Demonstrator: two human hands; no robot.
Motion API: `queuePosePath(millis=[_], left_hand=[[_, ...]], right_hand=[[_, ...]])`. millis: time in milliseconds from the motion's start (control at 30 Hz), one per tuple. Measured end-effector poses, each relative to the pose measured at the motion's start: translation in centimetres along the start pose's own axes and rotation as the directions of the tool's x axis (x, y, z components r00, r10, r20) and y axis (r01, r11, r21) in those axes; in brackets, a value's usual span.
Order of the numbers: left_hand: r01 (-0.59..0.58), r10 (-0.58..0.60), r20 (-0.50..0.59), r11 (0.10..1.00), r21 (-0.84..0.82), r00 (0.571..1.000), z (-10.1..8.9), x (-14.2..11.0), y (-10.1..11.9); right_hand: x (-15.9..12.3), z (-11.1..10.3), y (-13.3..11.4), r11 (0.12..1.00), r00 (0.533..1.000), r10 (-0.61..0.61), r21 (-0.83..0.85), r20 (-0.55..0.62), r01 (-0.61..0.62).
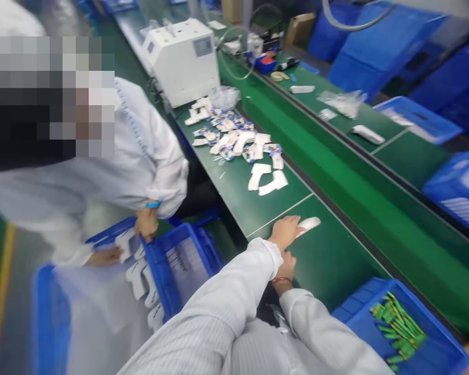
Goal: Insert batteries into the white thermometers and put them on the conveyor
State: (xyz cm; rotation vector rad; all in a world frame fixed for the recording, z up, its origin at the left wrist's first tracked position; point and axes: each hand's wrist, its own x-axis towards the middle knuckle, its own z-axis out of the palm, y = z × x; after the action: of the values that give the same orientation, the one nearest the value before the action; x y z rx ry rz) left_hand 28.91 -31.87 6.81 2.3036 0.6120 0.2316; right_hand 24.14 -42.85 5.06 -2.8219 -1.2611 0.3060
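Observation:
My left hand (284, 232) reaches out over the green table (328, 260) and lies closed on one end of a white elongated plastic piece (309, 224) resting on the surface. My right hand (285, 268), with a red band at the wrist, sits just behind it near the table edge. Its fingers are tucked under my left sleeve and hidden. Both my arms wear white striped sleeves.
A co-worker in a white coat (140, 156) at the left handles white parts in a blue crate (168, 271). Several white pieces (238, 140) lie beside a white machine (183, 60). A blue bin (359, 317) holds green packets (398, 328). Conveyor (375, 208) and blue crates on the right.

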Motion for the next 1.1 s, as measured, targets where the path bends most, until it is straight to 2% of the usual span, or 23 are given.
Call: queuePosePath(millis=[100, 167, 200, 267, 367, 433, 500, 567, 600, 733, 833, 900, 933, 967, 1033, 1067, 1100], left_hand=[[0.149, -0.149, -0.15, 0.989, -0.012, 0.977, -3.0, -5.3, -4.4], [0.312, -0.304, -0.26, 0.95, -0.013, 0.916, -5.2, -11.1, -7.8], [0.405, -0.389, -0.316, 0.914, -0.015, 0.866, -6.2, -14.6, -9.3], [0.577, -0.536, -0.411, 0.816, -0.03, 0.737, -7.8, -21.9, -11.6], [0.74, -0.678, -0.479, 0.668, -0.083, 0.558, -8.8, -32.2, -13.1], [0.81, -0.746, -0.512, 0.566, -0.151, 0.426, -8.5, -37.4, -12.9], [0.843, -0.792, -0.528, 0.484, -0.235, 0.307, -7.7, -40.7, -12.3], [0.841, -0.825, -0.517, 0.435, -0.322, 0.229, -6.5, -42.2, -11.5], [0.83, -0.84, -0.5, 0.423, -0.362, 0.21, -5.8, -42.4, -11.2], [0.771, -0.899, -0.382, 0.396, -0.499, 0.215, -3.5, -40.8, -10.9], [0.757, -0.938, -0.286, 0.331, -0.564, 0.197, -2.0, -38.4, -11.9], [0.764, -0.958, -0.229, 0.277, -0.583, 0.173, -1.3, -36.8, -13.3], [0.771, -0.967, -0.2, 0.246, -0.587, 0.157, -1.0, -36.1, -14.1], [0.782, -0.976, -0.171, 0.211, -0.586, 0.135, -0.7, -35.5, -15.1], [0.81, -0.991, -0.115, 0.125, -0.573, 0.071, -0.3, -34.7, -17.5], [0.825, -0.995, -0.09, 0.076, -0.56, 0.031, 0.0, -34.4, -18.7], [0.838, -0.998, -0.067, 0.028, -0.545, -0.01, 0.3, -34.3, -19.9]], right_hand=[[0.1, 0.5, 0.0, 0.999, 0.999, -0.022, -0.045, 0.023, 0.023], [0.3, 0.8, 0.1, 0.997, 0.999, -0.032, -0.074, 0.014, 0.033], [0.3, 0.9, 0.2, 0.996, 0.999, -0.036, -0.082, 0.013, 0.037], [0.3, 1.0, 0.4, 0.995, 0.999, -0.034, -0.09, 0.019, 0.035], [0.3, 1.0, 0.7, 0.994, 0.999, -0.028, -0.105, 0.029, 0.031], [0.4, 0.9, 0.8, 0.992, 0.999, -0.039, -0.115, 0.031, 0.042], [0.4, 0.6, 0.6, 0.991, 0.998, -0.055, -0.124, 0.034, 0.059], [0.4, 0.3, 0.3, 0.987, 0.997, -0.074, -0.139, 0.025, 0.077], [0.4, 0.2, 0.1, 0.985, 0.996, -0.084, -0.149, 0.018, 0.085], [0.3, 0.2, 0.3, 0.975, 0.991, -0.137, -0.179, -0.009, 0.133], [0.8, 0.7, 1.4, 0.973, 0.99, -0.141, -0.185, 0.01, 0.141], [1.3, 0.9, 1.5, 0.976, 0.98, -0.194, -0.09, 0.05, 0.198], [1.3, 1.1, 0.9, 0.962, 0.96, -0.273, 0.02, 0.066, 0.273], [1.1, 1.3, -0.2, 0.918, 0.925, -0.376, 0.163, 0.059, 0.362], [-0.1, 2.0, -4.4, 0.724, 0.815, -0.579, 0.466, 0.009, 0.509], [-0.9, 2.6, -7.3, 0.653, 0.788, -0.616, 0.562, 0.004, 0.508], [-1.9, 3.4, -10.5, 0.614, 0.747, -0.658, 0.644, 0.097, 0.457]])
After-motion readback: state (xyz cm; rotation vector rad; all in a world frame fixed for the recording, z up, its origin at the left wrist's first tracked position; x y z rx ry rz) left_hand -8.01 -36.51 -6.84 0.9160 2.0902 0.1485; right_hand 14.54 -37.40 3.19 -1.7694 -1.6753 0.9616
